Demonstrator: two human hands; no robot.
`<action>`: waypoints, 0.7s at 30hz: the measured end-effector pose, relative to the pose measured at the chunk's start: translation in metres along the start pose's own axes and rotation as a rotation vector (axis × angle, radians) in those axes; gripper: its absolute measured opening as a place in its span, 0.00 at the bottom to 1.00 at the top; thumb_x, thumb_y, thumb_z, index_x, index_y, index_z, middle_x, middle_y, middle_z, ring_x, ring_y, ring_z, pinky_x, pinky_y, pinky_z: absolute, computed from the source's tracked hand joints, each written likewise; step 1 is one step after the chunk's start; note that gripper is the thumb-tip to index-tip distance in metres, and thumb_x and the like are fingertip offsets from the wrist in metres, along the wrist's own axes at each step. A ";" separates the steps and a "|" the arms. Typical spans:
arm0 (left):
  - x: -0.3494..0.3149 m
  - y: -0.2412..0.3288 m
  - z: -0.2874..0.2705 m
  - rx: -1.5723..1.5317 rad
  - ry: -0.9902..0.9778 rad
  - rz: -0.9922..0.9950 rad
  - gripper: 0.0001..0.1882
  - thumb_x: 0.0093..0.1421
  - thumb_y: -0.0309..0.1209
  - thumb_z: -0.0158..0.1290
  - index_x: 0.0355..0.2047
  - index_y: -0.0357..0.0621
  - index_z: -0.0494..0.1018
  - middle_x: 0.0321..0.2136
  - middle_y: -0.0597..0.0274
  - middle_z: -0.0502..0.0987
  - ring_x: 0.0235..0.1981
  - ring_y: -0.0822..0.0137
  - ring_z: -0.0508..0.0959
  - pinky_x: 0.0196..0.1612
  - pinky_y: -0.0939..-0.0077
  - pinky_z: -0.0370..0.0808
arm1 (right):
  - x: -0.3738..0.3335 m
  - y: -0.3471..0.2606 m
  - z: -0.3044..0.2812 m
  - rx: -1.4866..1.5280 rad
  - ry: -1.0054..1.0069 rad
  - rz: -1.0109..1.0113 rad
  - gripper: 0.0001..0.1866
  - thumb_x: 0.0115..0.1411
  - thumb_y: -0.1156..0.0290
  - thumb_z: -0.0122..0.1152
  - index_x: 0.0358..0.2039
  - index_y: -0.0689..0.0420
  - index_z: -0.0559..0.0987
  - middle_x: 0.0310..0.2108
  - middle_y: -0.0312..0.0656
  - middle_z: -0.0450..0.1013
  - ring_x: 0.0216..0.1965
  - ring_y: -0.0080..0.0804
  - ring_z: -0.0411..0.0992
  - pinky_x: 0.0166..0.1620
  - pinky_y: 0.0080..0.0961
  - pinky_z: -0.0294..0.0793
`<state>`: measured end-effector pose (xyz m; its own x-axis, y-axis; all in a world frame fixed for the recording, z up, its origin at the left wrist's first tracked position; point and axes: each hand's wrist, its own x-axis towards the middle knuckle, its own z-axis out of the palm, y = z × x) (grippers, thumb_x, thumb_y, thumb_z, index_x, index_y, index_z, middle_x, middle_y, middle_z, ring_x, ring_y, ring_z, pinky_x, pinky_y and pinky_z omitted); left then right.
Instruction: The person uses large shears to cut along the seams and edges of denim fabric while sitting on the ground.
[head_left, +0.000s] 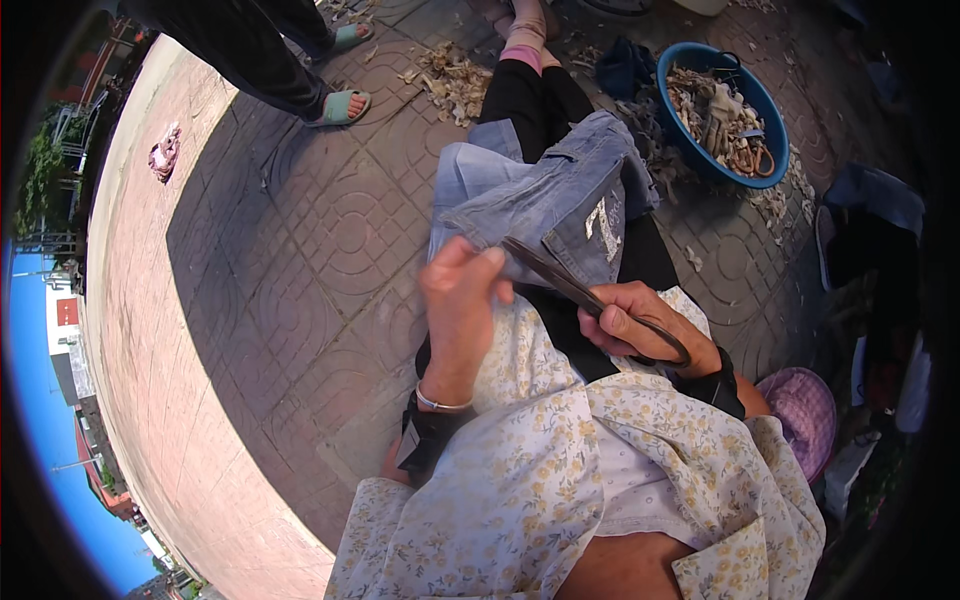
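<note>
Head view: the person sits on the paving [350, 230] with legs stretched forward, and the denim cloth [575, 205] lies across the lap and thighs. The right hand [635, 318] grips the scissors [548, 264], its fingers curled and pressed around the handle; the dark blades point away and to the left, over the near part of the denim. Whether the blades are apart cannot be told. The left hand [462, 305] is raised beside the blade tips, at the denim's near left edge. Its fingers are bent, with thumb and forefinger near each other; blur prevents telling whether they pinch anything.

Beyond the denim, to the right, stands a blue basin [773, 125] filled with pale and brown scraps [715, 110]. A loose heap of similar pieces [455, 85] lies on the ground left of the person's feet. Farther left stands another person in dark trousers [250, 60] and green slippers [343, 108]. A pink hat [800, 415] is near the right elbow
</note>
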<state>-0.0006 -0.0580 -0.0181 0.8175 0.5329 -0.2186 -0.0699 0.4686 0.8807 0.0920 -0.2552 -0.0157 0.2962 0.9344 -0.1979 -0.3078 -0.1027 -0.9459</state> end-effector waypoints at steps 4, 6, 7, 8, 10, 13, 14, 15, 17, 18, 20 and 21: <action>-0.001 -0.004 0.002 0.000 -0.001 -0.043 0.04 0.56 0.23 0.49 0.32 0.38 0.72 0.26 0.64 0.75 0.18 0.75 0.69 0.24 0.83 0.68 | 0.001 0.006 -0.001 -0.045 0.009 0.025 0.25 0.64 0.46 0.46 0.25 0.57 0.69 0.20 0.29 0.61 0.19 0.13 0.57 0.21 0.14 0.54; -0.006 -0.006 0.004 0.066 -0.002 -0.107 0.05 0.56 0.23 0.49 0.33 0.38 0.72 0.26 0.64 0.75 0.18 0.75 0.69 0.24 0.83 0.68 | 0.004 0.004 0.000 -0.092 0.059 0.017 0.24 0.65 0.46 0.46 0.25 0.56 0.68 0.20 0.29 0.61 0.19 0.13 0.57 0.21 0.14 0.54; -0.006 -0.008 0.004 0.017 -0.017 -0.110 0.05 0.56 0.24 0.49 0.33 0.38 0.72 0.26 0.64 0.75 0.18 0.74 0.70 0.24 0.82 0.68 | 0.005 0.001 0.001 -0.046 0.077 0.013 0.24 0.65 0.46 0.46 0.26 0.56 0.69 0.21 0.29 0.61 0.19 0.13 0.56 0.21 0.13 0.54; -0.005 -0.010 0.003 -0.032 -0.031 -0.113 0.06 0.56 0.24 0.49 0.34 0.37 0.72 0.27 0.64 0.75 0.19 0.74 0.70 0.24 0.82 0.68 | 0.005 -0.003 0.002 0.001 0.095 0.010 0.24 0.65 0.46 0.46 0.26 0.56 0.69 0.21 0.29 0.61 0.19 0.13 0.56 0.21 0.13 0.54; -0.001 -0.007 0.002 -0.104 -0.023 -0.103 0.08 0.55 0.25 0.50 0.35 0.37 0.71 0.27 0.64 0.75 0.21 0.74 0.70 0.24 0.82 0.67 | 0.002 -0.014 0.002 0.068 0.085 0.000 0.25 0.64 0.44 0.46 0.28 0.56 0.69 0.22 0.29 0.61 0.19 0.12 0.55 0.21 0.12 0.53; 0.001 0.000 0.000 -0.156 0.013 -0.112 0.08 0.55 0.25 0.50 0.36 0.36 0.71 0.27 0.63 0.75 0.22 0.74 0.70 0.25 0.81 0.67 | -0.006 -0.007 -0.006 0.126 0.012 0.002 0.27 0.62 0.42 0.47 0.30 0.57 0.71 0.23 0.29 0.61 0.20 0.11 0.55 0.20 0.12 0.52; 0.002 0.001 0.000 -0.178 0.010 -0.127 0.09 0.55 0.26 0.51 0.36 0.36 0.71 0.28 0.62 0.75 0.22 0.73 0.69 0.26 0.80 0.66 | -0.009 -0.006 -0.007 0.126 -0.001 0.040 0.27 0.62 0.41 0.47 0.31 0.58 0.71 0.23 0.29 0.61 0.20 0.11 0.55 0.21 0.11 0.51; 0.002 0.001 -0.001 -0.179 -0.002 -0.125 0.09 0.54 0.26 0.51 0.36 0.36 0.71 0.28 0.62 0.75 0.22 0.73 0.69 0.26 0.80 0.66 | -0.011 -0.006 -0.008 0.127 -0.014 0.081 0.28 0.61 0.41 0.48 0.32 0.58 0.71 0.23 0.29 0.62 0.20 0.11 0.54 0.21 0.11 0.51; 0.003 -0.002 -0.004 -0.182 -0.027 -0.120 0.10 0.54 0.26 0.51 0.37 0.35 0.71 0.29 0.62 0.75 0.22 0.73 0.69 0.26 0.80 0.66 | -0.013 -0.008 -0.007 0.131 -0.030 0.124 0.29 0.61 0.40 0.48 0.33 0.59 0.71 0.23 0.29 0.62 0.20 0.11 0.54 0.21 0.11 0.51; 0.003 -0.002 -0.002 -0.185 -0.016 -0.124 0.10 0.54 0.26 0.51 0.37 0.35 0.71 0.29 0.62 0.75 0.22 0.73 0.69 0.26 0.80 0.66 | -0.013 -0.011 -0.006 0.132 -0.033 0.127 0.29 0.61 0.40 0.48 0.33 0.60 0.72 0.23 0.29 0.62 0.20 0.10 0.54 0.21 0.11 0.51; 0.002 -0.002 0.001 -0.190 0.007 -0.131 0.11 0.54 0.26 0.51 0.38 0.35 0.71 0.29 0.62 0.75 0.22 0.73 0.69 0.26 0.80 0.66 | -0.013 -0.011 -0.006 0.133 -0.048 0.142 0.29 0.61 0.41 0.49 0.33 0.60 0.72 0.24 0.30 0.63 0.20 0.10 0.54 0.21 0.11 0.51; 0.002 -0.001 0.000 -0.195 -0.004 -0.137 0.11 0.54 0.26 0.51 0.38 0.35 0.70 0.29 0.62 0.76 0.22 0.73 0.69 0.26 0.80 0.66 | -0.014 -0.012 -0.007 0.132 -0.058 0.153 0.29 0.61 0.41 0.49 0.33 0.60 0.72 0.24 0.30 0.63 0.20 0.10 0.55 0.21 0.10 0.51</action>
<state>0.0012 -0.0580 -0.0196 0.8293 0.4521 -0.3285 -0.0669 0.6638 0.7449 0.0974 -0.2691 -0.0036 0.1854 0.9300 -0.3175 -0.4620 -0.2026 -0.8634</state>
